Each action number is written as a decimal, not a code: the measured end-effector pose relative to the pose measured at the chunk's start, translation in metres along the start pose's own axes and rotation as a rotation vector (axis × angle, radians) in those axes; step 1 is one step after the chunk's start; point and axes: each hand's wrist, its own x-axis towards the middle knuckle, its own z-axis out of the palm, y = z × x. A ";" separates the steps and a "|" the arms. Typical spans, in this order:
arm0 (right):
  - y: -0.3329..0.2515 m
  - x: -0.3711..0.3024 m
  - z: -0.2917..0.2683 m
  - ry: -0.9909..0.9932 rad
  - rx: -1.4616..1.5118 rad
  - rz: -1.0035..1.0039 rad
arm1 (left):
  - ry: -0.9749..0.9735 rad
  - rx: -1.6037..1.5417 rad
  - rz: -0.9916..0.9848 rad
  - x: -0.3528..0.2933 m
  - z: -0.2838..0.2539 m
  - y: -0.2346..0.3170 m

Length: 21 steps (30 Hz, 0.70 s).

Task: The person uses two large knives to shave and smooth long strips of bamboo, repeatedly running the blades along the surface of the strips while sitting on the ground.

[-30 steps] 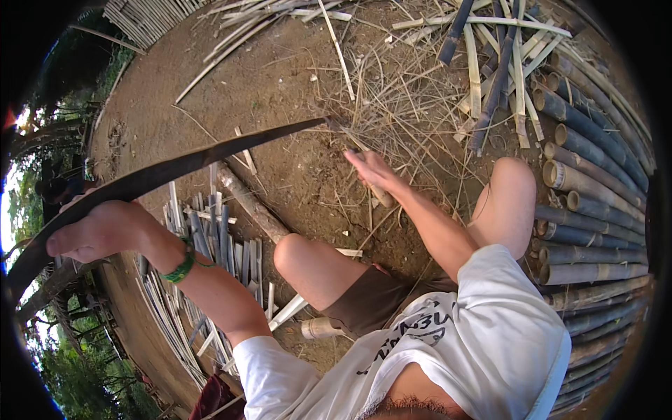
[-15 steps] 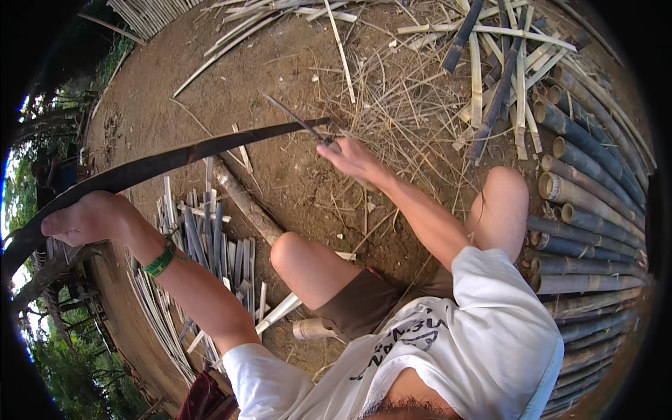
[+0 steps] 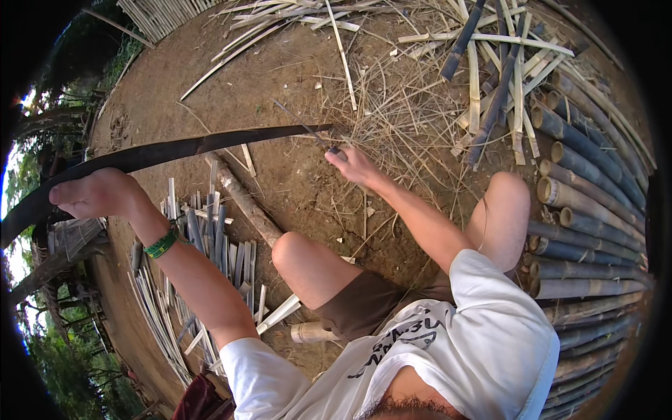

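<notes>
The left hand [image 3: 98, 194] is clenched around a long dark strip [image 3: 189, 148], thumb pointing outward to the left. The strip runs from the left edge of the view, through that grasp and across to the right, its far end narrowing in front of the person. It is held up over the ground [image 3: 294, 84], bowed in the fisheye view.

The right hand [image 3: 353, 166] grasps a knife [image 3: 318, 140] by its dark handle, just below the strip's far end. The thin blade points up and to the left, crossing the strip's line near that end; whether the two touch cannot be told.

A green wristband [image 3: 161, 242] circles the left wrist. The person sits with knees apart, in a white shirt [image 3: 483, 336] and brown shorts [image 3: 364, 301]. Beside the left knee [image 3: 297, 260] lies a log [image 3: 246, 199], its near end close to the knee; left of it are the slats [image 3: 241, 262], in pale and grey tones. A short bamboo piece [image 3: 311, 332] lies near the shorts. Beyond the right hand spread the dry shavings [image 3: 399, 105], with crossed splits [image 3: 518, 98] farther right. Thick bamboo poles [image 3: 595, 227] lie stacked along the right side.
</notes>
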 end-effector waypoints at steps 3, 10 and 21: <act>0.034 0.010 0.016 0.023 0.018 -0.202 | 0.010 0.063 -0.040 0.006 -0.001 0.008; 0.063 0.027 -0.009 0.178 0.259 0.377 | 0.086 0.078 -0.066 0.001 0.006 0.003; 0.054 -0.058 0.030 0.271 0.529 0.475 | -0.004 0.032 -0.030 0.008 -0.006 0.026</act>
